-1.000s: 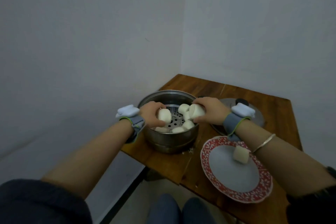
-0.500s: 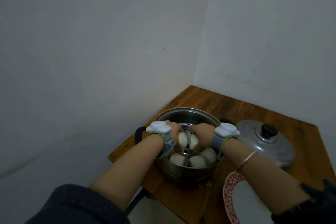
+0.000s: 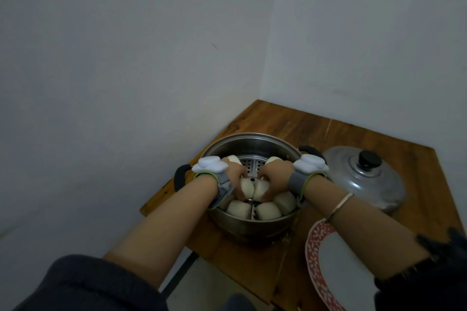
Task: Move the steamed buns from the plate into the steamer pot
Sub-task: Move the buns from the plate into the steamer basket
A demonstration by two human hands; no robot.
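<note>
Lowering two buns at once onto the perforated rack (image 3: 249, 163) inside the steamer pot (image 3: 255, 142), centre of frame. Left hand (image 3: 233, 176) wrapped around a bun (image 3: 246, 188), right hand (image 3: 274, 178) wrapped around its own bun (image 3: 261, 189), both pieces touching each other at the middle of the rack. Three more buns (image 3: 267, 210) already seated along the near wall of the pot, two others peeking out behind the knuckles at the far side.

Best done by setting each piece flat on a bare patch of rack, not on top of a neighbour, then opening the fingers slowly and lifting straight up so soft dough neither sticks nor tips. Worth keeping some gap between pieces for steam, though room looks tight. Wrists and their grey bands (image 3: 299, 180) close to the steel rim; worth keeping clear of it on the way out.

Patterned plate (image 3: 313, 247) at lower right, mostly hidden by the right forearm; cannot tell whether anything remains on it. Domed lid (image 3: 353, 179) with black knob resting at right, beside the pot.

Brown wooden table (image 3: 278, 118) pushed into a corner, pot near its left edge. Bare grey walls filling the upper frame, dim light, pale floor at lower left.
</note>
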